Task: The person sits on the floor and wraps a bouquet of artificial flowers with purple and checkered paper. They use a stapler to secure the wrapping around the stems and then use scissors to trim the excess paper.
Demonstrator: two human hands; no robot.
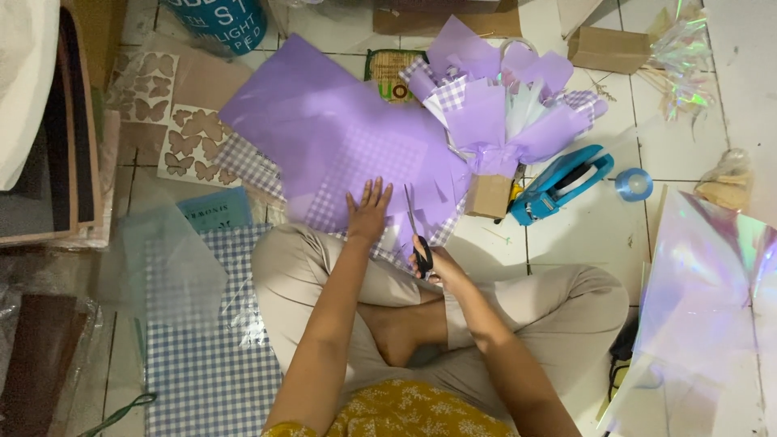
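A large purple wrapping sheet (324,121) lies on the tiled floor over a purple gingham sheet (364,174), in front of my crossed legs. My left hand (368,212) presses flat on the sheets, fingers spread. My right hand (433,265) grips black-handled scissors (416,235), whose blades point away from me into the near edge of the paper. A purple paper-wrapped bouquet (502,105) with a cardboard base lies just beyond, to the right.
A blue tape dispenser (558,184) and a blue ribbon roll (634,184) sit right of the bouquet. Iridescent film (712,291) lies at the right. Blue gingham paper (202,364), a clear sheet and butterfly cut-out cards (190,146) are at the left. A teal bucket (218,20) stands at the back.
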